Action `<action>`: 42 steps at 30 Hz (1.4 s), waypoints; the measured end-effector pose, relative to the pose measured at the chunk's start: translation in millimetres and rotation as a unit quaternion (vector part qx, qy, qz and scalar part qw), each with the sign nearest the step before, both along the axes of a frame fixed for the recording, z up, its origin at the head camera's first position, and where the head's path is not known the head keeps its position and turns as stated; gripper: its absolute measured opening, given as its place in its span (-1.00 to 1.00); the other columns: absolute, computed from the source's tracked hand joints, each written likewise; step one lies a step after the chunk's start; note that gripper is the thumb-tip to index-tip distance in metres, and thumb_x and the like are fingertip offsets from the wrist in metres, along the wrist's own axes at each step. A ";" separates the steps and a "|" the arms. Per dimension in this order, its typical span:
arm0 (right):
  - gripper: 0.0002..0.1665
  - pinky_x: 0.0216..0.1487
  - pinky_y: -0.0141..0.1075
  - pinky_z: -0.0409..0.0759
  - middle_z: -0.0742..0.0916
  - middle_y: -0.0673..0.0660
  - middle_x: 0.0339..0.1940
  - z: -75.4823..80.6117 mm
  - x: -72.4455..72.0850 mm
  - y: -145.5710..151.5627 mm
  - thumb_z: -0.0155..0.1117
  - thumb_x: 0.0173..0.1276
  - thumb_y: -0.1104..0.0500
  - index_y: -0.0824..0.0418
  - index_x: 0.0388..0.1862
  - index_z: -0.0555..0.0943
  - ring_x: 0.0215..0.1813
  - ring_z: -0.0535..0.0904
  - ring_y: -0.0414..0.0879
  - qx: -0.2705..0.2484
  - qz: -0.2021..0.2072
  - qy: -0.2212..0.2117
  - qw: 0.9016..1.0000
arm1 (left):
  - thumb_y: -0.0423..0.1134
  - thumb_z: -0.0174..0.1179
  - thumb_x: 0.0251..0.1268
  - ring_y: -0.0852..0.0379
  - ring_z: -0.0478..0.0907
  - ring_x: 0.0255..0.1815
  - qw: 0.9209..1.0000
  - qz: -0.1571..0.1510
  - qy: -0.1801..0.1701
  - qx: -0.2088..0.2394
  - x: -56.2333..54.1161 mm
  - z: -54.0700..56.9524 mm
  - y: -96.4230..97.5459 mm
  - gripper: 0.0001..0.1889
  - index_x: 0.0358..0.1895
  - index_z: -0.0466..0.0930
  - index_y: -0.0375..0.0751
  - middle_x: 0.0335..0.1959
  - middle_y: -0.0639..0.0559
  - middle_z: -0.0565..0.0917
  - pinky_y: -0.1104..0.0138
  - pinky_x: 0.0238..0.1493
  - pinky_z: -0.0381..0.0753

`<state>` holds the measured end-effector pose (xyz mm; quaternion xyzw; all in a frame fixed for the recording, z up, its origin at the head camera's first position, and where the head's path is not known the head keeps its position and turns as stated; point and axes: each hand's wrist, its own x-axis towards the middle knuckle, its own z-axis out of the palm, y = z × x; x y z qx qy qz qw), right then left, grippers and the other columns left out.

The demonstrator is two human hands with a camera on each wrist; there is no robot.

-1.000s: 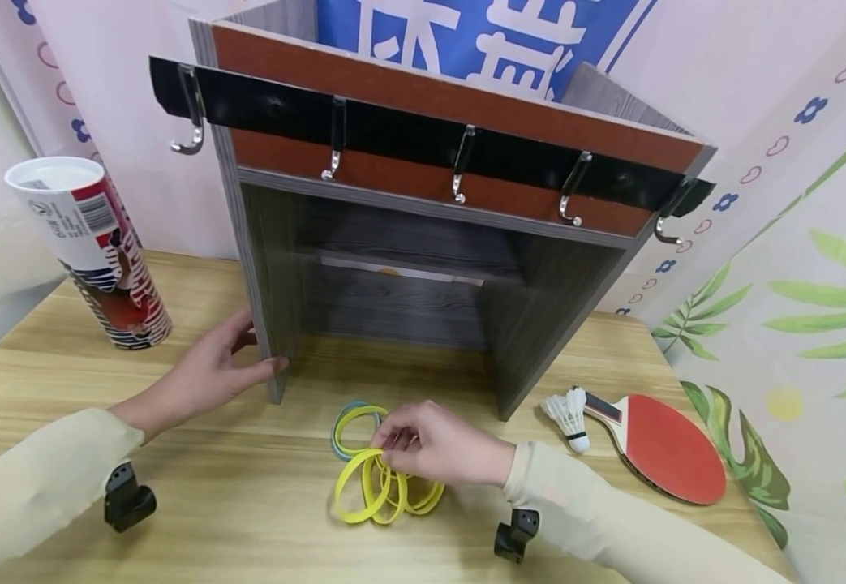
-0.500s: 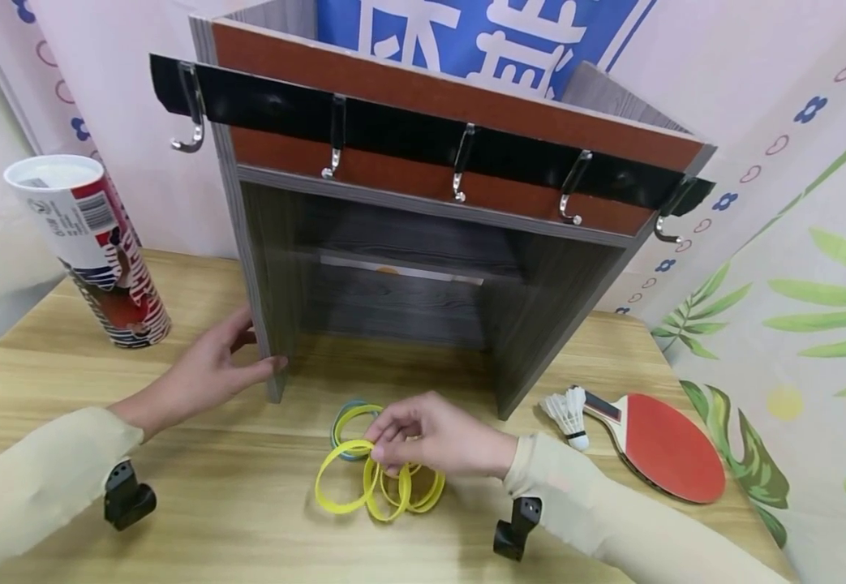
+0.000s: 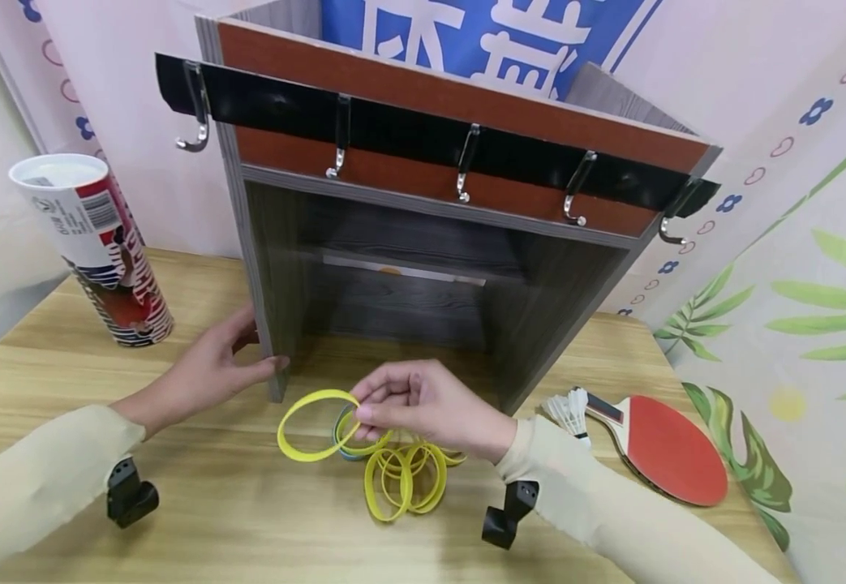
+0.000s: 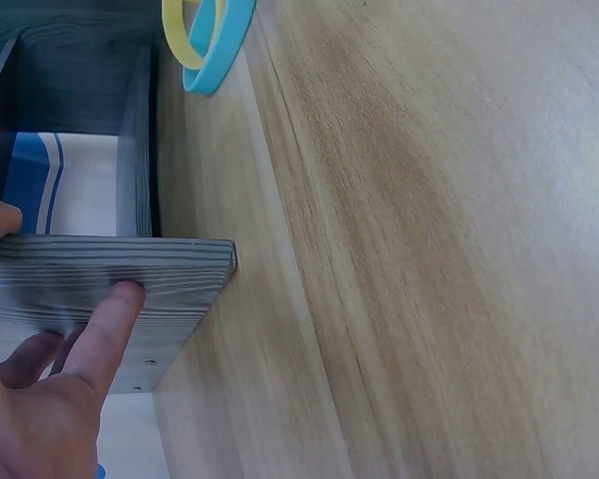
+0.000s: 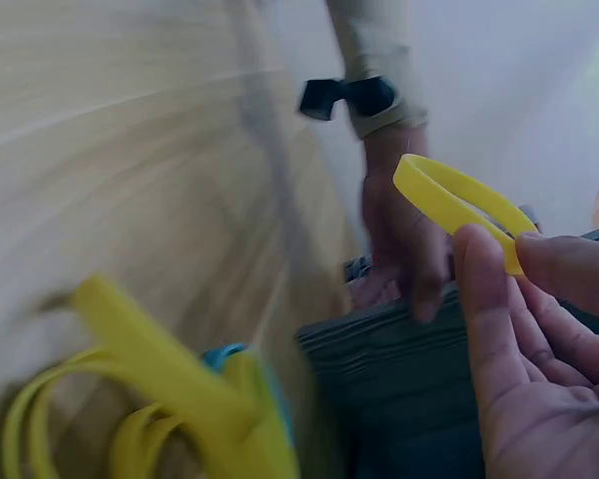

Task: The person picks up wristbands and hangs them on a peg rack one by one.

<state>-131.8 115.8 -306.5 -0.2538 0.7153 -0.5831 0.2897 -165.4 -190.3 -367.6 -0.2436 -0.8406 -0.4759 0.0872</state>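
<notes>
My right hand point(image 3: 430, 405) pinches a yellow silicone wristband point(image 3: 281, 438) between thumb and fingertips, raised above the table. Below it lies a pile of yellow wristbands point(image 3: 402, 511), with a blue wristband point(image 4: 212, 75) at the pile's far side, partly covered by yellow ones. At the left, my left hand point(image 3: 211, 369) holds the lower front of the grey wooden rack's side panel point(image 4: 110, 261), thumb on one face and fingers on the other. The rack point(image 3: 423, 97) stands upright and carries a black strip with several metal hooks point(image 3: 464, 174) across its reddish front board.
A tall printed canister point(image 3: 105, 251) with a white rim stands left of the rack. On the right lie a white shuttlecock point(image 3: 567, 412) and a red table tennis paddle point(image 3: 674, 450). Patterned cloth point(image 3: 817, 324) hangs behind and to the right of the wooden table point(image 3: 247, 519).
My right hand has risen from the pile and shifted slightly left, lifting one yellow wristband away from the others. The left hand has stayed on the rack's side panel.
</notes>
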 end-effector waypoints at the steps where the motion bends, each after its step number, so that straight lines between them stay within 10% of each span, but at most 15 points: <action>1: -0.69 0.06 0.01 0.81 0.76 0.51 -0.06 3.8 -0.4 -1.7 0.29 0.49 0.38 0.51 0.14 0.62 -0.19 0.81 -0.16 -0.007 -0.006 0.000 1.000 | -0.47 0.35 0.32 0.65 0.49 0.10 1.000 0.001 0.000 -0.002 -0.2 0.2 0.0 -0.25 0.57 0.31 -0.22 0.36 -0.34 0.60 0.81 0.19 0.36; 11: -0.70 0.03 -0.17 0.83 0.76 0.49 0.00 45.4 -3.3 -25.0 0.22 0.50 0.44 0.50 0.16 0.60 -0.17 0.80 -0.20 -0.115 -0.029 0.043 0.992 | -0.41 0.42 0.28 0.48 0.53 0.08 0.999 0.027 -0.014 -0.024 0.3 0.4 -2.4 -0.36 0.43 0.43 -0.28 0.19 -0.30 0.69 0.68 0.09 0.50; 25: -0.71 0.14 -0.10 0.80 0.69 0.57 0.14 97.7 -0.2 -75.3 0.16 0.52 0.48 0.54 0.17 0.53 -0.12 0.76 -0.25 -0.252 -0.082 0.110 0.958 | -0.42 0.33 0.38 0.60 0.43 0.25 1.000 -0.006 -0.019 -0.009 -0.1 0.1 -2.2 -0.26 0.59 0.28 -0.15 0.45 -0.24 0.52 0.78 0.22 0.39; 35: -0.68 0.23 -0.03 0.75 0.65 0.61 0.16 103.2 0.7 -92.3 0.14 0.52 0.51 0.56 0.20 0.48 0.19 0.65 0.49 -0.309 -0.125 0.105 0.937 | -0.52 0.33 0.31 0.62 0.46 0.19 1.000 -0.018 -0.007 0.012 -1.0 -1.2 -2.7 -0.21 0.59 0.27 -0.20 0.43 -0.32 0.53 0.78 0.18 0.41; 42: -0.68 0.26 -0.01 0.73 0.67 0.59 0.13 103.7 2.6 -98.6 0.18 0.51 0.48 0.54 0.19 0.49 0.11 0.74 0.35 -0.312 -0.151 0.094 0.933 | -0.51 0.32 0.33 0.60 0.47 0.21 1.000 -0.027 -0.002 0.014 -2.2 -1.4 -2.0 -0.23 0.59 0.27 -0.17 0.42 -0.29 0.54 0.75 0.20 0.43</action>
